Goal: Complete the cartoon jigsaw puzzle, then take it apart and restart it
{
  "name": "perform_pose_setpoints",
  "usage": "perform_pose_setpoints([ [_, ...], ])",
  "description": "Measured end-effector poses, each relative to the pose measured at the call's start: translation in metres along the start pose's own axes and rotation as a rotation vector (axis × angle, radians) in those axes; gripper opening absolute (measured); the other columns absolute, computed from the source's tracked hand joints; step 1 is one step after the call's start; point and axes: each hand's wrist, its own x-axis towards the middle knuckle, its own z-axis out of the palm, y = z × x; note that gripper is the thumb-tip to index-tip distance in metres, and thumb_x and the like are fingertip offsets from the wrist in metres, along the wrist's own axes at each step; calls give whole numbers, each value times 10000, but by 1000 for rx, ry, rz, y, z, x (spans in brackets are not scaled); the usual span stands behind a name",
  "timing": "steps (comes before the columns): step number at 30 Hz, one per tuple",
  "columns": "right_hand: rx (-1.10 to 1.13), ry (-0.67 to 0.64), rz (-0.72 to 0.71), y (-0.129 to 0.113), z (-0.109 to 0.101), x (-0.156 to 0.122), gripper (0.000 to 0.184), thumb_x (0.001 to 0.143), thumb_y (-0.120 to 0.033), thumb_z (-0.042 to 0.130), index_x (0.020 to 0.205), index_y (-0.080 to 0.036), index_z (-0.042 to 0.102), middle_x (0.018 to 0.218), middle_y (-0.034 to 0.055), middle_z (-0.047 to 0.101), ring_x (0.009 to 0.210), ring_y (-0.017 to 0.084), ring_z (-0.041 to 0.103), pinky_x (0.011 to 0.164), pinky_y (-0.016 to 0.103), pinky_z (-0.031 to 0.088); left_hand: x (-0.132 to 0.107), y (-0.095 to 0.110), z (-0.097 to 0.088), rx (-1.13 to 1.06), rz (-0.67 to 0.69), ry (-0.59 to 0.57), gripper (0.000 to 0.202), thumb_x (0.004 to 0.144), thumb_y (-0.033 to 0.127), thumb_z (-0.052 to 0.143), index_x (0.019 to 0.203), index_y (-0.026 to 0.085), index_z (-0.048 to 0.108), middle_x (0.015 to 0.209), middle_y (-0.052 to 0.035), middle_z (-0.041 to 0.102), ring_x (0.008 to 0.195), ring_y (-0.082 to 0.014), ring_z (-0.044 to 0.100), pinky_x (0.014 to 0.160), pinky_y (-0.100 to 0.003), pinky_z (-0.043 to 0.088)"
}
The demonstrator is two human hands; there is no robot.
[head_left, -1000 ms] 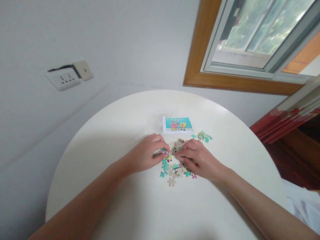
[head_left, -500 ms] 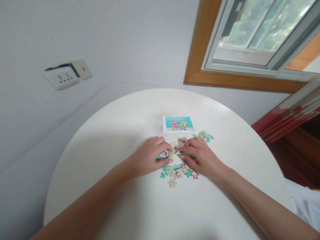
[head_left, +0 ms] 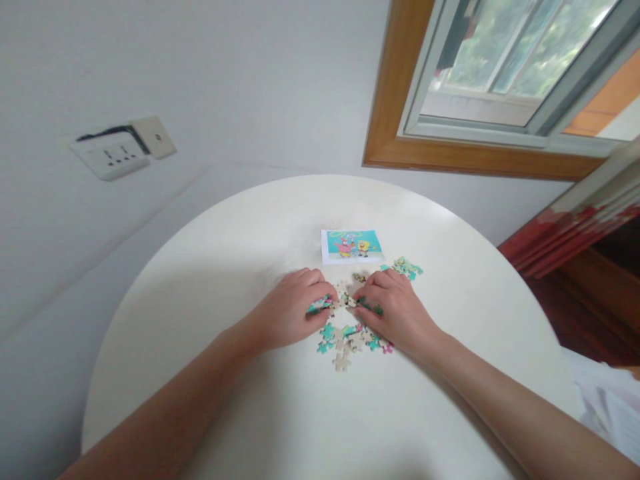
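My left hand point(head_left: 296, 305) rests on the table with thumb and fingers curled in, pinching a small puzzle piece at the fingertips. Teal and pink puzzle pieces point(head_left: 318, 306) show in the hollow of that hand. Opposite it, my right hand point(head_left: 393, 303) is bent the same way, thumb and index closing on a puzzle piece that is partly hidden. Pale puzzle pieces point(head_left: 343, 293) lie between the two hands. Nearer to me is a loose heap of puzzle pieces point(head_left: 341, 362), some teal, some with their plain backs up.
A printed picture card point(head_left: 354, 247) with two cartoon figures lies behind the hands. Another puzzle-piece pile point(head_left: 407, 268) sits beyond my right hand. The round white table point(head_left: 200, 280) stands against a wall with a socket point(head_left: 117, 159) and a window point(head_left: 480, 150).
My left thumb and fingers have drawn closer together over the pieces. The right hand's fingertips have shifted slightly among the pieces. The whole view has moved a little.
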Motion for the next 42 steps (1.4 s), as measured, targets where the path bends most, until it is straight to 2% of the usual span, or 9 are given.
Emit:
perform_pose_setpoints([
  [6,70,63,1,7,0,0,173,882,-242,530,864,-215,700,880,55,626,858,212,503,776,368,353,0,0,-1,12,-4,0,93,839,241,548,875,206,627,878,-45,546,863,-201,515,765,-305,393],
  [10,172,86,25,11,0,1,188,883,-191,509,853,-204,695,872,53,627,839,198,512,794,369,365,2,3,3,-11,-10,28,131,869,263,527,937,210,625,910,-53,551,898,-210,513,788,-317,400],
  [15,208,104,107,12,8,6,160,873,-251,548,803,-210,685,843,51,608,857,207,512,803,369,375,4,8,10,-32,-1,44,215,881,289,531,1073,231,607,963,-56,548,962,-223,500,849,-346,404],
  [20,106,168,143,11,11,9,126,854,-293,576,897,-202,652,914,72,599,916,239,498,828,395,374,3,5,7,-12,-1,37,123,851,269,562,936,225,641,908,-45,537,916,-211,499,818,-330,401],
  [25,59,70,3,-5,6,3,194,862,-336,579,1004,-243,672,977,77,584,965,249,473,832,395,367,1,0,2,5,9,38,101,835,276,575,888,215,633,900,-39,533,893,-201,498,805,-320,392],
  [30,73,-5,21,-10,9,2,201,829,-315,623,1009,-235,661,1018,85,560,982,250,455,844,395,372,1,1,1,2,-15,36,76,833,272,576,842,202,601,877,-35,539,871,-199,500,781,-313,388],
  [35,218,-20,31,-6,12,8,139,762,-262,685,892,-237,642,967,50,574,966,228,470,838,373,371,2,2,4,-40,-28,62,76,844,254,553,889,193,556,896,-39,553,905,-209,505,786,-315,401],
  [38,309,-3,28,0,11,10,84,738,-196,678,790,-226,619,849,12,609,908,203,511,843,365,367,1,1,5,-46,-21,68,71,856,252,535,897,194,544,909,-41,554,903,-207,507,792,-318,403],
  [42,479,156,190,31,1,10,42,783,-213,593,742,-209,586,738,1,613,753,163,544,727,308,409,0,-1,5,-49,-22,72,77,869,264,526,903,196,537,926,-45,557,907,-210,505,805,-327,400],
])
